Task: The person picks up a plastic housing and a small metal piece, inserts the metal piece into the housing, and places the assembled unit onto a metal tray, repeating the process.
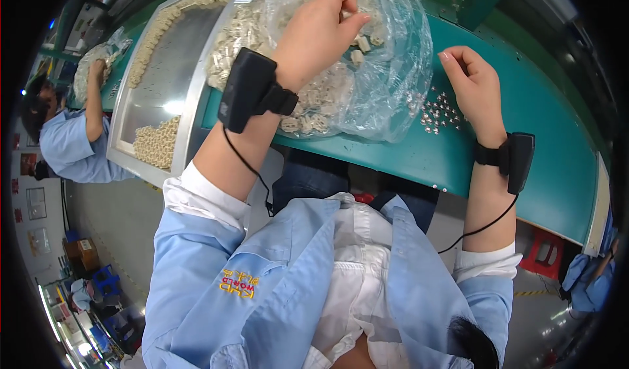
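My left hand is above a clear plastic bag full of small beige plastic parts. Its fingers are curled in toward the thumb, and whatever they hold, if anything, is hidden. To the right, my right hand is over the green tabletop, beside a loose scatter of small shiny metal pieces. Thumb and forefinger are pinched together there; anything between them is too small to make out. Each wrist wears a black strapped device with a cable.
A metal-framed tray with rows and a cluster of beige parts stands at my left. Beyond it a co-worker in a blue shirt reaches toward another bag. A red stool is under the table's right side.
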